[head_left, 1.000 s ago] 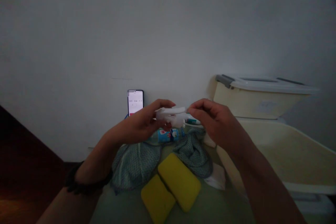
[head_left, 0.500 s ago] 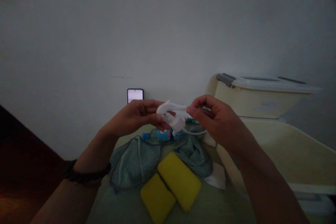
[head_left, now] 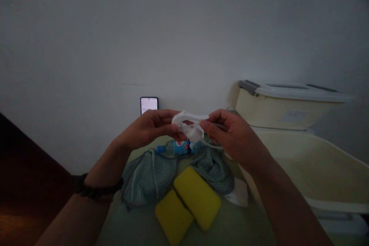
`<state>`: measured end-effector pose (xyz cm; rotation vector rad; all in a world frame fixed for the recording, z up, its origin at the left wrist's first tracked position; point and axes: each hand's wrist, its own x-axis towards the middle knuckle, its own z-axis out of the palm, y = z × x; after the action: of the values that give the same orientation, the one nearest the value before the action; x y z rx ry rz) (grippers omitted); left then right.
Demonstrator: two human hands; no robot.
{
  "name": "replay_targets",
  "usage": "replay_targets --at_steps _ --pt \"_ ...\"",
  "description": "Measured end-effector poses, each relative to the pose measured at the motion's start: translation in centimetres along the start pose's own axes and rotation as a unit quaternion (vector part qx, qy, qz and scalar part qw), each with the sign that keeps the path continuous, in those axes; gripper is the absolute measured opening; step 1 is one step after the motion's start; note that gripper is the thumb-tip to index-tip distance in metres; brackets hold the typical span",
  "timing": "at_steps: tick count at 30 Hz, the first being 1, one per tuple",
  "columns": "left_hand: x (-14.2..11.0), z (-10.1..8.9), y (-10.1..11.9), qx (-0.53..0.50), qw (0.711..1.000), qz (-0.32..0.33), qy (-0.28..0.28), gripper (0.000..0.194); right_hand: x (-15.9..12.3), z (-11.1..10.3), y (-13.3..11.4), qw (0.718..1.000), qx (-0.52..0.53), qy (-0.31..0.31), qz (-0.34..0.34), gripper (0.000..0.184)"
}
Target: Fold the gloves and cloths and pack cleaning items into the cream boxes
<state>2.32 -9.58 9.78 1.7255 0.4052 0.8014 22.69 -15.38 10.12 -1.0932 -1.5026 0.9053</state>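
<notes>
Above the table, my left hand [head_left: 161, 126] is closed on a white plug-like block [head_left: 195, 133] and a curved white band [head_left: 187, 116] beside it. My right hand [head_left: 226, 127] pinches a thin white cable [head_left: 212, 146] at the block's right side, fingertips close to the band's end. A loop of that cable hangs below the right fingers. Exactly how the cable runs between the fingers is hard to make out. Behind and below the hands lies a clear bottle [head_left: 180, 148] with a blue cap and blue label.
Two yellow sponges [head_left: 197, 198] lie at the front. Crumpled green-grey cloths [head_left: 150, 178] flank the bottle, with a white piece [head_left: 238, 193] at the right. A phone [head_left: 149, 104] leans on the wall. A cream bin [head_left: 288, 113] with a lid and an open cream tub [head_left: 317, 165] stand right.
My right hand has shifted slightly left and down, from the end of the white band to the cable near the block. My left hand keeps its hold.
</notes>
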Motion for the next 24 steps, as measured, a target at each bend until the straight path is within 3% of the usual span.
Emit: replay_targets --at_steps 4,11,18,21,24 --pt "-0.3 0.0 1.0 0.020 0.999 -0.028 -0.005 0.023 0.1 0.2 0.2 1.000 0.009 0.003 -0.002 0.020" --pt "-0.4 -0.5 0.6 -0.011 1.000 0.004 0.004 0.026 -0.1 0.1 -0.6 0.997 0.042 0.048 -0.051 0.018" --pt "-0.2 -0.3 0.7 -0.004 1.000 0.006 -0.017 0.026 -0.3 -0.1 -0.6 0.997 -0.011 0.049 -0.051 0.017" --pt "-0.3 -0.2 0.8 0.046 0.999 0.007 -0.016 0.025 -0.4 0.4 0.0 0.996 -0.060 0.047 -0.054 0.024" --pt "-0.2 0.4 1.1 0.168 0.985 0.003 -0.040 0.024 -0.5 1.3 0.5 0.992 -0.108 0.041 -0.053 0.043"
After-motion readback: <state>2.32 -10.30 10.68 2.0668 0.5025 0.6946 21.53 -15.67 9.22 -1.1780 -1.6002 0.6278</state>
